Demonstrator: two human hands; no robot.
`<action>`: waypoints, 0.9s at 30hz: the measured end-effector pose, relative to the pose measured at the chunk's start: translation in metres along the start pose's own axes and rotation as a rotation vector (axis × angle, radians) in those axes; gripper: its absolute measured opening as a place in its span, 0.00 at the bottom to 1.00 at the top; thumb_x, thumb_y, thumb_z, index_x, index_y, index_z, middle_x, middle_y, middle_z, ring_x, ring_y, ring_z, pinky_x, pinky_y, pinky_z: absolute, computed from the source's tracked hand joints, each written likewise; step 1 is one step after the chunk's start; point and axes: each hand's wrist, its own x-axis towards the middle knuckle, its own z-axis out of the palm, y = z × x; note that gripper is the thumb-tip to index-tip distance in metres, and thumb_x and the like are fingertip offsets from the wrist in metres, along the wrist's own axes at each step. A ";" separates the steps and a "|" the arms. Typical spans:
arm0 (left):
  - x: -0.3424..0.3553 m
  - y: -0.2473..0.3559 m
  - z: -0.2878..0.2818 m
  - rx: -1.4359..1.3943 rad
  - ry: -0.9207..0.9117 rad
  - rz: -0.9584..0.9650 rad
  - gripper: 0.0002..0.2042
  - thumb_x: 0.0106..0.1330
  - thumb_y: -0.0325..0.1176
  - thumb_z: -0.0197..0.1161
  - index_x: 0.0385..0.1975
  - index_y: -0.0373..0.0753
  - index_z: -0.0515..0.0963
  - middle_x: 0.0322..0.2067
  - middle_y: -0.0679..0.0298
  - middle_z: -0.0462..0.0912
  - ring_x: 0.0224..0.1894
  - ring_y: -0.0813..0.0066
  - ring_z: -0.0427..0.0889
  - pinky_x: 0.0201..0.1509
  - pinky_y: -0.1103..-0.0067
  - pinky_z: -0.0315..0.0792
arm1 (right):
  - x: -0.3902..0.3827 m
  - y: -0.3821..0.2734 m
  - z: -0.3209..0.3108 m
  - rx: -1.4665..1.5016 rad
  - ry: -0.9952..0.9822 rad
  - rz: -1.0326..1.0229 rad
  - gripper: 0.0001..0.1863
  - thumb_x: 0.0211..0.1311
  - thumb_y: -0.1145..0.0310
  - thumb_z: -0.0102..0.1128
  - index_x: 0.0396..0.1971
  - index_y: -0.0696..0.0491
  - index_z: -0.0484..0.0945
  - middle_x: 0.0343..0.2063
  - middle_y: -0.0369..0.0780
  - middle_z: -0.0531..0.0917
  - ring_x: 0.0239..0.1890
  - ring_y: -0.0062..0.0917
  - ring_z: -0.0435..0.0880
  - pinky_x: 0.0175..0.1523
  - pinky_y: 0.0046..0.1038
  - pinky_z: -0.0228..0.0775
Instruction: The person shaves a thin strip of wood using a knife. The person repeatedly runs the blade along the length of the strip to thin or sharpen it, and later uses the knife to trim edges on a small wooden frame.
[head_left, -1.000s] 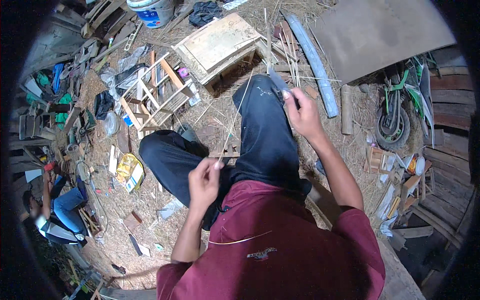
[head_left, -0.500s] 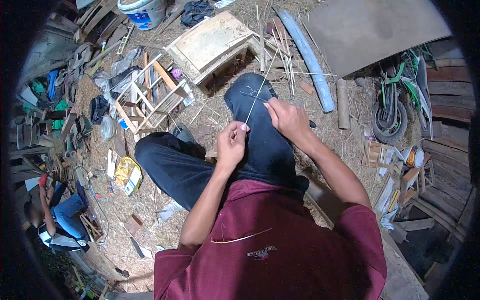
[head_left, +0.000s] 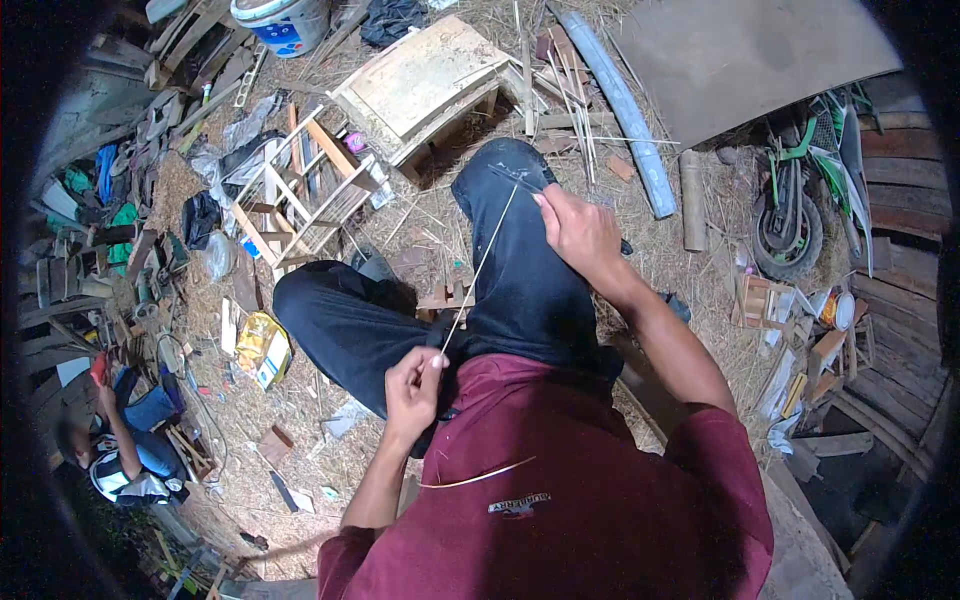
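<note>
My left hand [head_left: 413, 392], low over my lap, pinches the lower end of a thin, pale wooden strip [head_left: 480, 265]. The strip slants up and away across my raised right thigh. At its far end it meets a dark, narrow blade [head_left: 513, 180], which looks like a knife's and lies over my right knee. My right hand [head_left: 582, 235] is closed around the knife's handle, which its fingers mostly hide. Another curved sliver [head_left: 480, 475] rests on my maroon shirt.
Ahead stands a pale wooden box-like bench [head_left: 425, 80], with a slatted wooden frame [head_left: 300, 190] to its left. Loose sticks [head_left: 575, 110] and a grey pole [head_left: 620, 115] lie beyond my knee. A green motorbike [head_left: 795, 200] is at right; another person [head_left: 130, 440] sits at left.
My left hand has drawn the strip back toward my lap, and its far end has come down to the blade. My right hand has barely moved.
</note>
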 end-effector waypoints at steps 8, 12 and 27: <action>-0.004 0.002 -0.002 -0.147 0.032 -0.084 0.08 0.73 0.34 0.55 0.33 0.37 0.77 0.17 0.77 0.67 0.17 0.92 0.60 0.18 0.87 0.52 | 0.006 0.018 -0.010 0.361 0.060 0.141 0.10 0.70 0.62 0.52 0.34 0.54 0.75 0.19 0.50 0.78 0.23 0.46 0.80 0.27 0.42 0.67; 0.064 0.031 0.042 -0.289 -0.016 -0.087 0.12 0.74 0.39 0.54 0.34 0.37 0.76 0.17 0.77 0.64 0.17 0.89 0.61 0.20 0.86 0.56 | 0.005 -0.004 -0.028 0.343 0.087 -0.007 0.11 0.69 0.60 0.52 0.33 0.53 0.75 0.19 0.49 0.78 0.22 0.46 0.80 0.27 0.43 0.69; 0.155 0.041 0.094 -0.406 -0.170 -0.118 0.10 0.72 0.37 0.54 0.32 0.39 0.75 0.17 0.76 0.65 0.17 0.87 0.60 0.20 0.86 0.54 | 0.009 0.000 -0.013 -0.011 -0.051 -0.101 0.11 0.69 0.59 0.49 0.33 0.51 0.71 0.23 0.48 0.82 0.25 0.49 0.82 0.28 0.48 0.73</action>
